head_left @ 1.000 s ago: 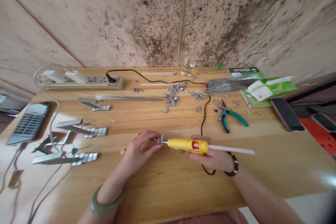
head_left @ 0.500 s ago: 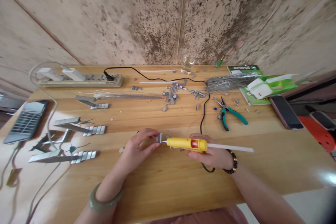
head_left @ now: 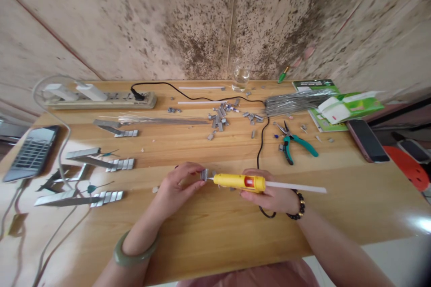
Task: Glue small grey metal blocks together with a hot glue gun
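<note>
Between the thumb and forefinger of my left hand (head_left: 178,188) is a small grey piece (head_left: 204,175). My right hand (head_left: 269,192) is wrapped round a yellow glue gun (head_left: 232,181), which points left. Its metal nozzle is at the right side of the grey piece; whether they touch is too small to tell. A white glue stick (head_left: 296,186) sticks out of the gun's back end. A pile of similar grey pieces (head_left: 219,119) lies further back on the wooden table (head_left: 208,242).
Pliers (head_left: 299,143) and a wire bundle (head_left: 296,102) lie to the right, near a phone (head_left: 367,141). A glass (head_left: 240,78) stands at the back. Grey folded strips (head_left: 84,157), a power strip (head_left: 117,101) and a dark tablet (head_left: 32,153) are on the left. A black cord (head_left: 261,143) runs behind my right hand.
The view has shifted slightly, so the things at the back appear a little higher. Both hands keep their holds, with the nozzle still at the grey piece.
</note>
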`<state>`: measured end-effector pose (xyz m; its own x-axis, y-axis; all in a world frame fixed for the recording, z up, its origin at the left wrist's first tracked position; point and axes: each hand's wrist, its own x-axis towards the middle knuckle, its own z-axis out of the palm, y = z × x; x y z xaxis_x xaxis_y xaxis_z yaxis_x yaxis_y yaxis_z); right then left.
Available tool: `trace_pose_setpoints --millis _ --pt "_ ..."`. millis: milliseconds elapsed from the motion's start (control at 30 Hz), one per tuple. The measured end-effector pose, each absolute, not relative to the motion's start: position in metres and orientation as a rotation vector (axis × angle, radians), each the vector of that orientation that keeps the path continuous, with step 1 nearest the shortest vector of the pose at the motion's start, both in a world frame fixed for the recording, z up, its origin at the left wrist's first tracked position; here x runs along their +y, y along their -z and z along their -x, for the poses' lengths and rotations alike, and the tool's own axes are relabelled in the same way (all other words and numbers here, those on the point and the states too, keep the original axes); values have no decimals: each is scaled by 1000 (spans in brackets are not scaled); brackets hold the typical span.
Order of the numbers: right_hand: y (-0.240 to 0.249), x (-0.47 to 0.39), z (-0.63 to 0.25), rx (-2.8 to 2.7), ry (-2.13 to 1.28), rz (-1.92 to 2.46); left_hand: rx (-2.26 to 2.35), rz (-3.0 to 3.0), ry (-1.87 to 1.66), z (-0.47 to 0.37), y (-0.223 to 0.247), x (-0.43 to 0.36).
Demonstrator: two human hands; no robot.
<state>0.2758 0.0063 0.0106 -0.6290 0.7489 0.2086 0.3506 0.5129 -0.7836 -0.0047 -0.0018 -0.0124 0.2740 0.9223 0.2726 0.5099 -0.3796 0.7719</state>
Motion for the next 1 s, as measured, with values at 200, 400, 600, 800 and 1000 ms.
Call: trace_pose_setpoints --millis 200,400,600,800,1000 --pt "-11 6 -277 -2205 -950 955 1241 -2033 -971 2 10 -3" --pt "-8 8 -277 -2243 -948 852 1262 -2051 -995 3 12 -2" --pt "-8 11 -276 -2206 -973 863 1234 -2065 -1000 1 10 -2" --pt "-8 12 -276 -2210 -1012 830 1258 -2045 -1013 1 12 -2" --pt "-8 10 -276 -2253 -947 827 1266 -2051 -1025 3 13 -1"
